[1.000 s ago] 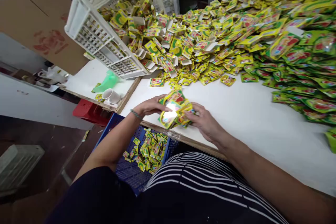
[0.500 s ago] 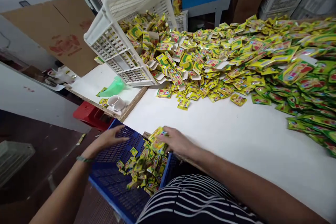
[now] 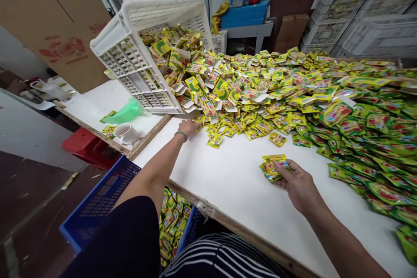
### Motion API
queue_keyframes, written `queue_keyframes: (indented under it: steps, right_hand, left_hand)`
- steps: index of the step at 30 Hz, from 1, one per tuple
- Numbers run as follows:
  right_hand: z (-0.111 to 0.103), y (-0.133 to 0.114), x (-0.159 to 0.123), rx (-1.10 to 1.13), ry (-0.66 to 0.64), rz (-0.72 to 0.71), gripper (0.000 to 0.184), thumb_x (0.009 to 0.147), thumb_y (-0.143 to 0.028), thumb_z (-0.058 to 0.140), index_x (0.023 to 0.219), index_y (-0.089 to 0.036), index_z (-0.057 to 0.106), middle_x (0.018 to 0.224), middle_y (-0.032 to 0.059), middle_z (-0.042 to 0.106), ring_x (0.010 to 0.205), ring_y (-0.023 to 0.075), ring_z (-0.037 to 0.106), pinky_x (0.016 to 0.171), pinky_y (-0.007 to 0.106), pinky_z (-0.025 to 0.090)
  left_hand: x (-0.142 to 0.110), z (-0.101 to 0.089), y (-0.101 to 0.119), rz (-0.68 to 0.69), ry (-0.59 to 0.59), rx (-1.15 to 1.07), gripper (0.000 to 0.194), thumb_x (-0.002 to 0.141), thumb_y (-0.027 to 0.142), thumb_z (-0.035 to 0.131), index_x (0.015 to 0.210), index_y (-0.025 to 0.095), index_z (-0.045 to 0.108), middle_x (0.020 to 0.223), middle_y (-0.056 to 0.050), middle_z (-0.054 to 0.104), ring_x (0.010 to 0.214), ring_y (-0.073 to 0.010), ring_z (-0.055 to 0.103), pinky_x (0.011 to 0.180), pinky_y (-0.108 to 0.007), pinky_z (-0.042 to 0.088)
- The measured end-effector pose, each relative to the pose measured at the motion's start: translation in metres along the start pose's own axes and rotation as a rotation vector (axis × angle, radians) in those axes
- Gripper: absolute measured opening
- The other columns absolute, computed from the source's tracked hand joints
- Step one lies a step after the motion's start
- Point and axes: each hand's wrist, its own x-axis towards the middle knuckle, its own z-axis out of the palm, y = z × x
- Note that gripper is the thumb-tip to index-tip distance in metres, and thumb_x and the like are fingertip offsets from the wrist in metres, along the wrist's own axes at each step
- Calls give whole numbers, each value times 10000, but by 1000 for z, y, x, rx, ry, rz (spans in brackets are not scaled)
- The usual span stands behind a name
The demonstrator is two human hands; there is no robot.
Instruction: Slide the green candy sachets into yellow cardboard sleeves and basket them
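Observation:
My right hand (image 3: 298, 182) is closed over the white table (image 3: 224, 191), pinching a few yellow and green sachets (image 3: 273, 166) stacked together. Reaching across to the left end of the heap, my left hand (image 3: 188, 127) touches the packets by the lower corner of a tilted white crate (image 3: 146, 74). Its fingertips are partly hidden and blurred, so whether it grips a packet cannot be told. Small yellow boxes and sachets (image 3: 254, 95) spill out of that crate along the table. Below the table edge, a blue crate (image 3: 97, 200) holds more packets (image 3: 172, 217), partly covered by my left arm.
Green sachets (image 3: 384, 160) are heaped at the right. On a side table at left are a white cup (image 3: 125, 134) and a green plastic scoop-like piece (image 3: 125, 113). A red stool (image 3: 87, 147) and a cardboard box (image 3: 61, 39) stand left; stacked crates (image 3: 332, 13) stand behind.
My left hand has moved from above the blue crate up to the heap beside the white crate. My right hand has moved right, from over the blue crate to above the table, holding sachets.

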Motion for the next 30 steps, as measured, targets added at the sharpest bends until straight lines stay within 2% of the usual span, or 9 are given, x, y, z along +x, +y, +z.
queue_keyframes:
  steps: [3, 6, 8, 11, 14, 17, 21, 25, 30]
  right_hand:
    - [-12, -3, 9, -17, 8, -61, 468, 499, -414, 927, 864, -225, 703, 847, 35, 763, 667, 197, 706, 511, 290, 597]
    - [-18, -2, 17, -41, 16, -91, 467, 535, -459, 907, 884, -213, 719, 866, 43, 770, 703, 195, 719, 564, 289, 610]
    - [-20, 1, 23, -73, 18, -105, 486, 543, -475, 900, 907, -204, 727, 874, 47, 774, 731, 204, 727, 633, 315, 623]
    - [-23, 9, 30, -175, 46, -150, 508, 564, -509, 878, 938, -200, 727, 890, 51, 778, 786, 227, 732, 723, 358, 623]
    - [-23, 14, 30, -272, 96, -183, 514, 562, -530, 869, 926, -204, 710, 863, 47, 775, 775, 230, 728, 666, 338, 610]
    - [-24, 12, 25, -218, 77, -184, 452, 585, -516, 860, 862, -200, 695, 833, 39, 770, 748, 206, 726, 600, 289, 592]
    - [-25, 5, 23, -87, 57, -184, 397, 576, -470, 868, 799, -189, 699, 791, 29, 760, 749, 196, 727, 608, 290, 611]
    - [-27, -1, 27, -10, 63, -134, 405, 524, -450, 888, 771, -180, 713, 778, 22, 757, 722, 178, 720, 594, 267, 609]
    - [-34, -10, 29, 39, 119, -156, 396, 532, -454, 878, 768, -191, 699, 777, 12, 746, 725, 173, 713, 625, 279, 611]
  left_hand:
    - [1, 19, -7, -56, -4, 137, 466, 823, 415, 732, 1198, 163, 616, 1279, -134, 586, 1197, -301, 566, 1017, -473, 474]
    - [-17, 33, -14, 94, -108, 332, 713, 613, 425, 875, 1237, 205, 611, 1454, -154, 469, 1387, -362, 398, 1156, -440, 328]
    - [-34, 42, -13, 145, -103, 409, 808, 649, 505, 832, 1346, 223, 536, 1540, -148, 378, 1453, -354, 305, 1181, -431, 281]
    - [-52, 57, -2, -138, 81, 454, 783, 805, 678, 601, 1341, 115, 507, 1419, -240, 480, 1367, -375, 427, 1096, -457, 372]
    - [-53, 70, 9, -350, 98, 503, 870, 735, 746, 625, 1251, 53, 527, 1293, -295, 551, 1240, -410, 543, 980, -440, 459]
    - [-45, 73, 13, -382, 44, 496, 911, 622, 706, 759, 1237, 87, 495, 1260, -282, 592, 1189, -399, 591, 898, -387, 496]
    - [-36, 71, 18, -375, -48, 482, 969, 510, 731, 804, 1196, 139, 461, 1177, -246, 653, 1101, -393, 633, 788, -367, 503]
    - [-38, 76, 30, -285, -64, 482, 818, 506, 659, 844, 1059, 162, 504, 1100, -189, 664, 1033, -353, 639, 743, -334, 462]
    - [-49, 87, 59, -62, 92, 340, 433, 787, 498, 688, 1063, 203, 529, 973, -72, 674, 917, -254, 626, 714, -300, 412]
